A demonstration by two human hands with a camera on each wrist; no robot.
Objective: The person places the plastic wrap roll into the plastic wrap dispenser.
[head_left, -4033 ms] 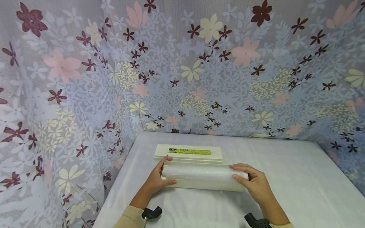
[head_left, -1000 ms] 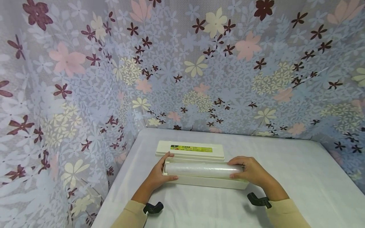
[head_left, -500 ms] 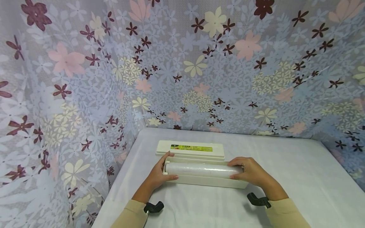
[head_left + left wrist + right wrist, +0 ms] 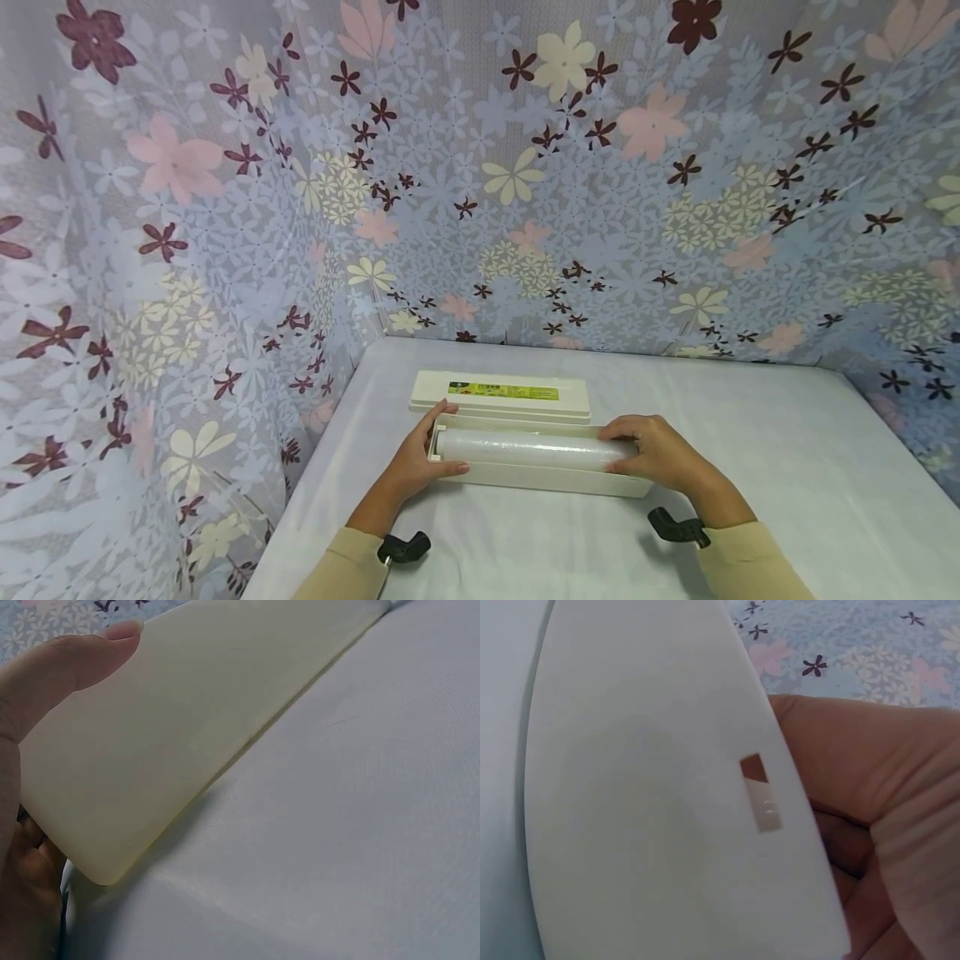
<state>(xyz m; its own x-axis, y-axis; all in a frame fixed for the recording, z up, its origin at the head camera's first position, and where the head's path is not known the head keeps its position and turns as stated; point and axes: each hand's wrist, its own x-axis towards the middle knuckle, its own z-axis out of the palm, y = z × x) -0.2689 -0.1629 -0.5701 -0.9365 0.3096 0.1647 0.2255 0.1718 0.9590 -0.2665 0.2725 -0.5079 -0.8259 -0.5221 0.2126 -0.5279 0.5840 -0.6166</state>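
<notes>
A long cream plastic box (image 4: 540, 478) sits on the white-covered table, its top uncovered. Inside lies a roll of cling film (image 4: 525, 447), shiny and whitish, running nearly the box's full length. My left hand (image 4: 408, 463) grips the box's left end, thumb over the front wall and fingers behind. In the left wrist view the thumb (image 4: 82, 664) lies along the upper edge of the smooth front wall. My right hand (image 4: 663, 457) holds the roll near its right end, fingers reaching over the box. The right wrist view shows a small rectangular slot in the box wall (image 4: 645, 787), which hides the fingertips.
Just behind the box lies its cream lid (image 4: 502, 406), bearing a yellow-green label. White cloth covers the table (image 4: 750, 433). A flowered curtain (image 4: 585, 250) hangs along the back and sides. A black bracket is strapped at each wrist.
Four seconds ago the roll's right end stood higher above the box; now it lies lower inside. My right hand has come inward from the end. Over the last second hardly anything moves.
</notes>
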